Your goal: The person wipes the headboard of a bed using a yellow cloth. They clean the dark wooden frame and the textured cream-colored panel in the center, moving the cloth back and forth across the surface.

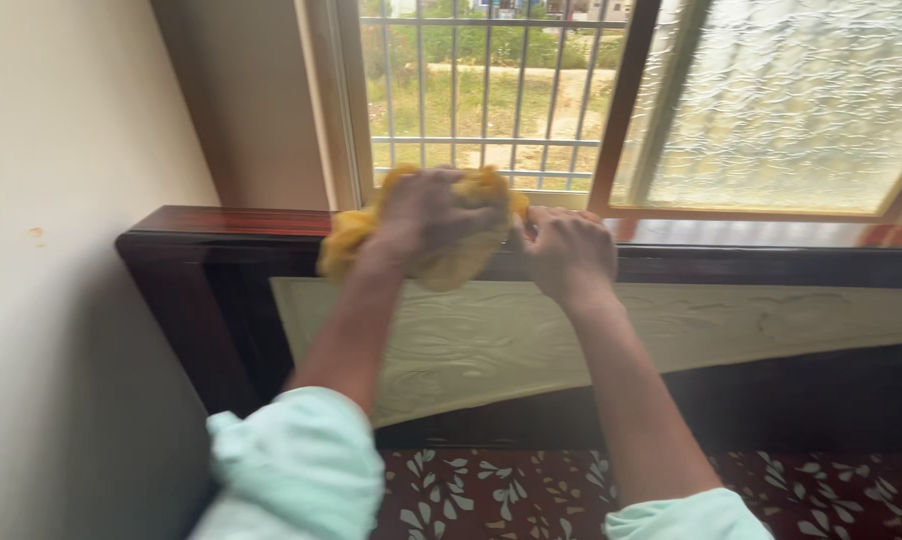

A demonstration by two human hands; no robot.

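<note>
Behind a dark wooden headboard (221, 235) stands a barred window (481, 90). Left hand (426, 215) grips a yellow cloth (356, 235) on its top; right hand (566, 250), just beside, curls closed over the edge

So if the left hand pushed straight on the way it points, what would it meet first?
Probably the barred window. The left hand presses a crumpled yellow cloth on the dark glossy wooden headboard top, pointing toward the window's pale lower frame; depth is unclear.
</note>
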